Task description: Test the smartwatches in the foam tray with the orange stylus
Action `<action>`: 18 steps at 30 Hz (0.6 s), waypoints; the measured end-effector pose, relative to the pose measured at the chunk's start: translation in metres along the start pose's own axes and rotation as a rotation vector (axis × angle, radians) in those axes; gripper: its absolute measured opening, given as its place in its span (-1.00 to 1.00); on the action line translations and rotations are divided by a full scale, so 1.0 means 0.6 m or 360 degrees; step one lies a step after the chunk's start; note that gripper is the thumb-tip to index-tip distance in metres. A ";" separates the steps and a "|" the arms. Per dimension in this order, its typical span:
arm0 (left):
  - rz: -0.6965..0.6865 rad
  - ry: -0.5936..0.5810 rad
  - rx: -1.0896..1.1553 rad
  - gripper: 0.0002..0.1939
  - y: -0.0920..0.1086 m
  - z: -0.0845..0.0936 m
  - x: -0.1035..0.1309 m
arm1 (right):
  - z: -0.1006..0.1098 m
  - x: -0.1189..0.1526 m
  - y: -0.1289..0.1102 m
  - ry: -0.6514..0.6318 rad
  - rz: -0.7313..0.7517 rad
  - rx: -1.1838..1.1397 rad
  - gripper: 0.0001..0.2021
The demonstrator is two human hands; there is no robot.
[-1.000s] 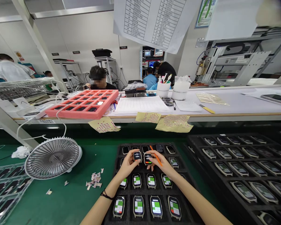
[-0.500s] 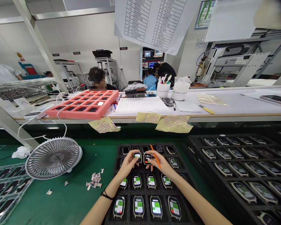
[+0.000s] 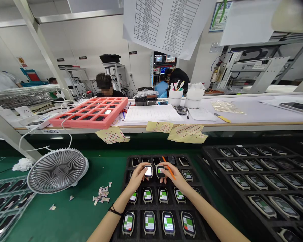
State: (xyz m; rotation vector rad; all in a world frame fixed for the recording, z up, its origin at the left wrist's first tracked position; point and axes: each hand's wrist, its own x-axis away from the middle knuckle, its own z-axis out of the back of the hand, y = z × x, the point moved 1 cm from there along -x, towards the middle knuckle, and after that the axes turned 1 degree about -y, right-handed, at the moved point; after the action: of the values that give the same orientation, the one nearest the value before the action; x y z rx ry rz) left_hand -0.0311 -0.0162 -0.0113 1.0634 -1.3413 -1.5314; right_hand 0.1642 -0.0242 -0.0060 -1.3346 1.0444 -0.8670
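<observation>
My left hand [image 3: 139, 173] grips a smartwatch body [image 3: 148, 171] whose screen glows plain white, the thumb resting at its edge. In my right hand [image 3: 172, 173] is a second smartwatch body [image 3: 160, 171] with a green and white screen, my thumb over part of it. An orange stick [image 3: 169, 167] is also held in the right hand, slanting across the fingers. Both hands are above a black foam tray [image 3: 155, 210], where several strapless watches lie in compartments with green and white screens lit. The back row's watches [image 3: 135, 162] have dark screens.
A round fan [image 3: 58, 170] stands on the green mat at left, with small loose pieces [image 3: 101, 195] beside it. Another black tray [image 3: 242, 193] of watches lies at right, a clear tray [image 3: 8, 198] at far left. A pink foam tray [image 3: 104, 122] sits on the shelf ahead.
The left watch's screen has turned from green and white to plain white. The right one has gone from a dark text screen to green and white. Both hands stay nearly in place.
</observation>
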 end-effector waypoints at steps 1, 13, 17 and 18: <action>-0.0001 0.0010 -0.0001 -0.57 -0.001 0.000 0.000 | -0.001 0.001 -0.003 0.0002 0.0007 -0.0001 -0.68; -0.0035 0.0016 0.0001 -0.57 -0.001 -0.002 0.001 | -0.003 0.001 -0.004 -0.0004 0.0015 -0.0003 -0.69; -0.0055 0.0003 0.0035 -0.55 0.005 -0.006 0.003 | -0.002 -0.002 0.003 -0.0021 0.0018 -0.0003 -0.63; -0.0057 -0.0003 0.0039 -0.55 0.006 -0.007 0.004 | -0.002 -0.003 0.005 -0.0024 0.0021 -0.0004 -0.62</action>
State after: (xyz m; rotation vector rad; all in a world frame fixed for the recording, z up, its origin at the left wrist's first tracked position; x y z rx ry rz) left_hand -0.0279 -0.0200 -0.0079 1.1075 -1.3520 -1.5459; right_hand 0.1626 -0.0227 -0.0088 -1.3329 1.0415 -0.8446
